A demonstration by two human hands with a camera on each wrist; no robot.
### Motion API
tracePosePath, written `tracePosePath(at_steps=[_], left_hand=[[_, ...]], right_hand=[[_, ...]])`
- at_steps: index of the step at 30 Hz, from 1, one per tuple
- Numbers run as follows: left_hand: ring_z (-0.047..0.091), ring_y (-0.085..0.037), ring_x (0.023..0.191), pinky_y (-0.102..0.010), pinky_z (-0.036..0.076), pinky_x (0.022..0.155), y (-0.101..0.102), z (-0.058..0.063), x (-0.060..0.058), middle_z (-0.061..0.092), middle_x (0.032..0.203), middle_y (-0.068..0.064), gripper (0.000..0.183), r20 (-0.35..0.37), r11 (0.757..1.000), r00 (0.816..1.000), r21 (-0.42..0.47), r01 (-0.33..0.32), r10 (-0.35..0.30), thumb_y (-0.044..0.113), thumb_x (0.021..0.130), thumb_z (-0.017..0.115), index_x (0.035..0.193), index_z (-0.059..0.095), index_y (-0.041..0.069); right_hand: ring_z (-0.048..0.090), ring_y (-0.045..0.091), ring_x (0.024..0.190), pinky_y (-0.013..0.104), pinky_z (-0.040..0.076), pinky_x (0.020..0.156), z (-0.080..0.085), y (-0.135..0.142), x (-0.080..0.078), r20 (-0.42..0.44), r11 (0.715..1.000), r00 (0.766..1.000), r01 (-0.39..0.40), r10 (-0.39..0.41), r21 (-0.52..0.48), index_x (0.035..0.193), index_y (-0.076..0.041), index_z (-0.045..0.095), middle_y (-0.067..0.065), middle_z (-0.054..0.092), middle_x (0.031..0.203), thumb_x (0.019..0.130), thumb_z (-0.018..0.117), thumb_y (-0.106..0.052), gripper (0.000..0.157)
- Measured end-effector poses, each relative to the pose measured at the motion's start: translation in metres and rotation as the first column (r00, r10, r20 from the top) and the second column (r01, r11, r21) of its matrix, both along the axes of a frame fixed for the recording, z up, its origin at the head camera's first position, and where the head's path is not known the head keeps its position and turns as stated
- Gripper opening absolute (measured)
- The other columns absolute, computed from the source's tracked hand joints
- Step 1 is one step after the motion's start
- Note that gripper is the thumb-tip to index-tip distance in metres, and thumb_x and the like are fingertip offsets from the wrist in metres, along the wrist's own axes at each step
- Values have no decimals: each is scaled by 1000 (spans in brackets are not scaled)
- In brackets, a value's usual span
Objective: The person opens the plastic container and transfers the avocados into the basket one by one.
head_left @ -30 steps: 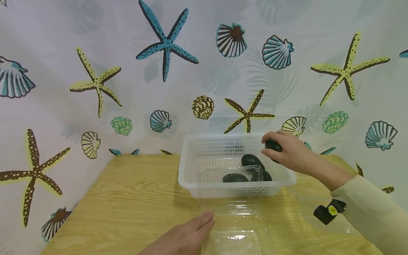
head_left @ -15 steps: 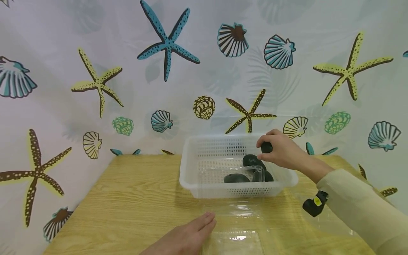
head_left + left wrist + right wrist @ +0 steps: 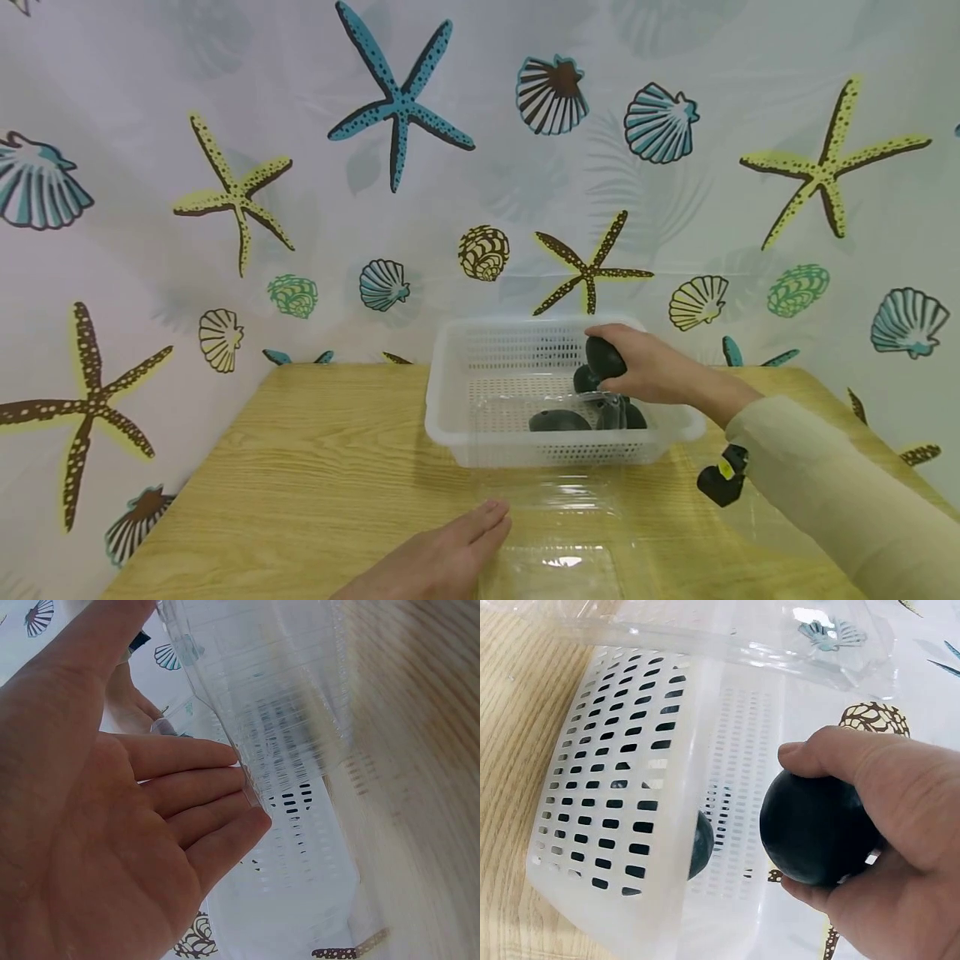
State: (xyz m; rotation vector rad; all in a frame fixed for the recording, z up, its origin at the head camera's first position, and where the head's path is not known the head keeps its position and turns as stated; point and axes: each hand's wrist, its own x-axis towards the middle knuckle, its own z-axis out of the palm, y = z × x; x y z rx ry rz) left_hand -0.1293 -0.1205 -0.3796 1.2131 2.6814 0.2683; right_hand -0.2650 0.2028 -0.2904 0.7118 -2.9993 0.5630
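My right hand (image 3: pixel 651 367) grips a dark green, smooth avocado (image 3: pixel 604 358) between thumb and fingers, over the right half of a white perforated basket (image 3: pixel 450 435). The right wrist view shows the avocado's rounded end (image 3: pixel 817 829) facing the camera. Several more avocados (image 3: pixel 559 421) lie inside the basket, partly hidden by the hand and the basket wall. My left hand (image 3: pixel 442 550) is held flat with straight fingers, its fingertips at the side of a clear plastic clamshell box (image 3: pixel 225 712). The clamshell's lid (image 3: pixel 517 400) stands raised in front of the basket.
The wooden table (image 3: pixel 322 467) runs back to a curtain (image 3: pixel 315 67) printed with starfish and shells. The basket stands near the table's back edge. A black wrist camera (image 3: pixel 722 479) hangs beneath the right sleeve (image 3: pixel 817 483).
My right hand has moved left and slightly down with the avocado, from the basket's right rim to over the avocados inside. The left hand stays in place.
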Motion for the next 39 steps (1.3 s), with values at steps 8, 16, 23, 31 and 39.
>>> tracePosePath(at_steps=[8,16,23,31,39], left_hand=[[30,-21,150,-33,39,115,-1,-2,0,29,163,-9,88,-10,1000,1000,14,15,-15,69,94,44,153,36,4],[32,-20,149,-31,40,114,1,-3,-2,30,162,-7,87,-24,1000,1000,0,17,-17,68,94,46,152,38,4],[33,-20,149,-31,42,113,1,-3,-1,31,162,-8,86,-38,1000,999,8,24,-23,68,95,44,152,38,4],[32,-20,149,-32,41,113,2,-1,-1,30,162,-8,87,-37,1000,999,-1,19,-19,69,94,44,152,37,4],[30,-19,150,-32,39,115,2,0,-2,28,163,-5,90,0,1000,1000,-17,-14,14,71,91,48,154,35,7]], right_hand=[[49,46,130,56,45,104,-17,-3,-5,51,995,994,-95,93,32,149,6,33,29,44,146,90,74,-18,76],[41,46,137,60,37,110,-32,-2,-1,69,982,981,-186,183,37,149,5,35,28,40,151,91,72,-22,75],[33,50,141,62,32,113,-42,-4,-1,103,984,980,-174,170,32,152,3,33,30,33,154,91,70,-25,76],[53,44,124,58,46,102,-48,-4,-7,26,972,974,-228,227,51,135,1,55,26,53,135,91,65,-12,47],[57,41,119,54,49,98,-46,-2,-7,43,972,972,-231,229,42,123,1,64,22,58,128,93,64,-10,32]])
